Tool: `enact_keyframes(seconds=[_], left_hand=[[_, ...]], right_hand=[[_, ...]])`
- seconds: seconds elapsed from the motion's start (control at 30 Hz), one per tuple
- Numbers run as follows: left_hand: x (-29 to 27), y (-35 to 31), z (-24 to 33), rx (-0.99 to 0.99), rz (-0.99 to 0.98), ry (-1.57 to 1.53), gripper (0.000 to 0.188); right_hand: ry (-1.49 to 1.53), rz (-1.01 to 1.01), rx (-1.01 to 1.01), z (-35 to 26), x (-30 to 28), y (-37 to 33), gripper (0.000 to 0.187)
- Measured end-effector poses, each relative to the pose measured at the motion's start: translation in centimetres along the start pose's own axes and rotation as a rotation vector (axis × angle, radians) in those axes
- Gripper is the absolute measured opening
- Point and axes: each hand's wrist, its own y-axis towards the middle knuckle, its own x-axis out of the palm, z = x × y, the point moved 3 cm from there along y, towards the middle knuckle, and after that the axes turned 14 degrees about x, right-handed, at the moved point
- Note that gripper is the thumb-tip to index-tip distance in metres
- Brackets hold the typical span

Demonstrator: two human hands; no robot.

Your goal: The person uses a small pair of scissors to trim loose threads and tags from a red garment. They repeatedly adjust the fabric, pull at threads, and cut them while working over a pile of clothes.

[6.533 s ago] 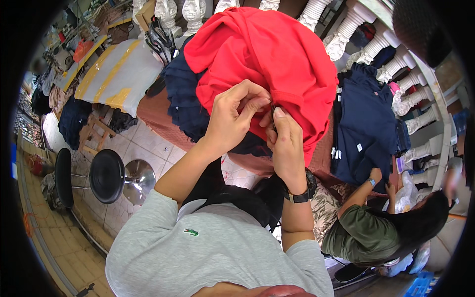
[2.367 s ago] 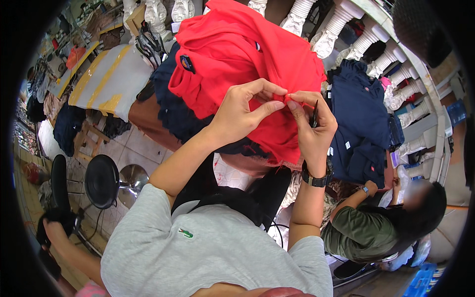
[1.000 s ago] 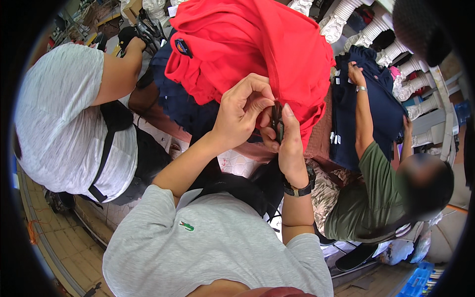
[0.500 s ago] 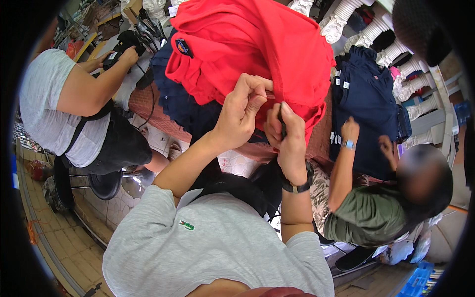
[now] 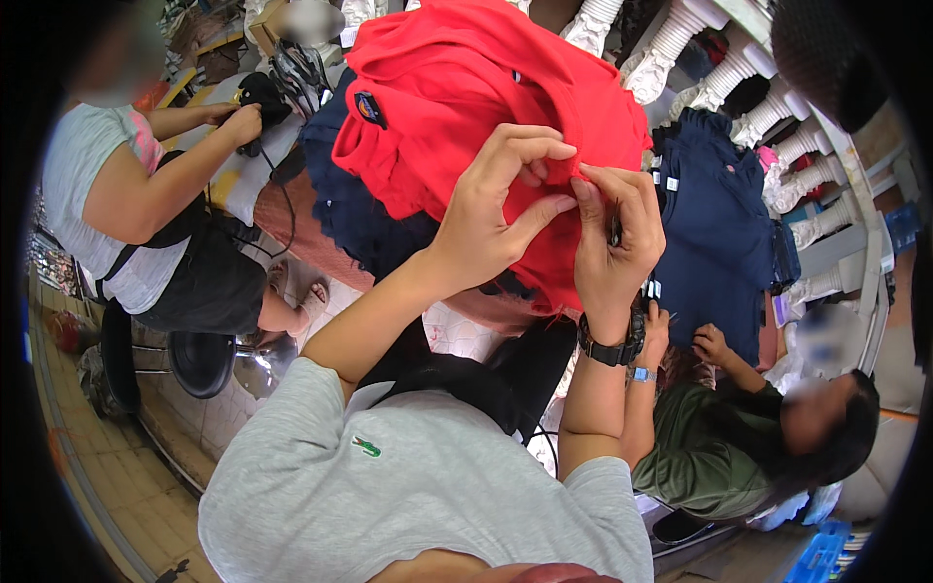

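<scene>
A red garment (image 5: pixel 466 87) with a small dark patch lies heaped in front of me on top of dark navy garments (image 5: pixel 360 204). My left hand (image 5: pixel 505 199) is at its near right fold, with thumb and forefinger spread apart and the other fingers curled by the cloth. Beside it, my right hand (image 5: pixel 622 228) pinches the edge of the red cloth between thumb and fingertips. A slim dark tool (image 5: pixel 614 229), mostly hidden, is tucked in the right palm; its kind is not clear. The two thumbs are close together.
On the right, a person in a green shirt (image 5: pixel 709 447) handles a stack of navy garments (image 5: pixel 714 223). At left, a person in a grey shirt (image 5: pixel 126 165) holds a black object (image 5: pixel 262 97). White ribbed hoses (image 5: pixel 671 49) line the far side. A black stool (image 5: pixel 202 364) stands left.
My right hand has turned and moved up and right to the cloth edge. My left thumb and forefinger have spread from a pinch. The person on the right has drawn their hands nearer.
</scene>
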Motion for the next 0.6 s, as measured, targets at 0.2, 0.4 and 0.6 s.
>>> enact_keyframes(seconds=[0.2,0.4,0.6], left_hand=[[0.0,-0.8,-0.5,0.091,0.127,0.224,0.023],[-0.6,-2.3,-1.2,-0.241,0.317,-0.26,0.013],[-0.2,-1.9,0.2,-0.059,0.177,0.069,0.021]], right_hand=[[0.01,-0.02,0.032,-0.6,0.3,0.2,0.016],[0.062,-0.05,0.086,-0.4,0.3,-0.4,0.012],[0.072,-0.059,0.116,-0.2,0.5,-1.0,0.013]])
